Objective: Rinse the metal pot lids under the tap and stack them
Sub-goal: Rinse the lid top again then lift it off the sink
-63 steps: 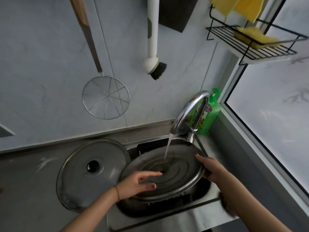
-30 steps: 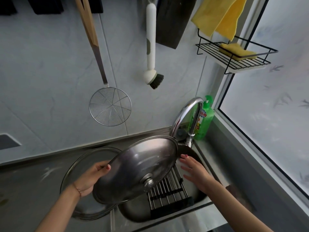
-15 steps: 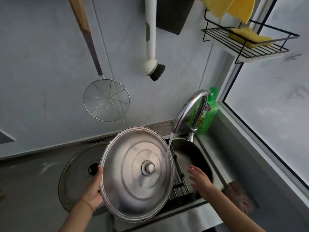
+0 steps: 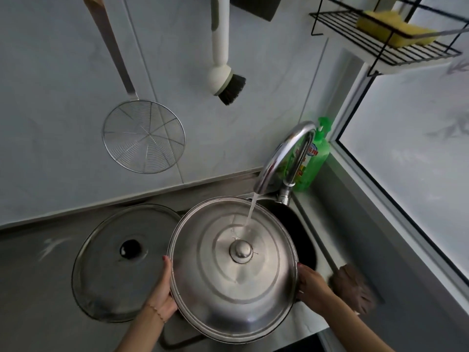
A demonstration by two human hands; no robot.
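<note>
A large steel pot lid [image 4: 228, 283] with a round knob faces up over the sink. Water from the curved tap [image 4: 284, 158] lands just above its knob. My left hand [image 4: 162, 288] grips the lid's left rim and my right hand [image 4: 312, 283] grips its right rim. A second, darker lid [image 4: 111, 270] with a black knob lies flat on the counter to the left, partly covered by the steel lid.
The sink basin [image 4: 302, 240] shows behind the lid. A green soap bottle [image 4: 314, 156] stands behind the tap. A brown scrubber [image 4: 352, 288] lies on the right ledge. A wire skimmer [image 4: 143, 135], a dish brush [image 4: 225, 80] and a rack with a sponge [image 4: 393, 34] hang on the wall.
The steel lid was flipped from underside-up to knob-up and swung back under the stream. My right hand, free a moment ago, now holds its right rim.
</note>
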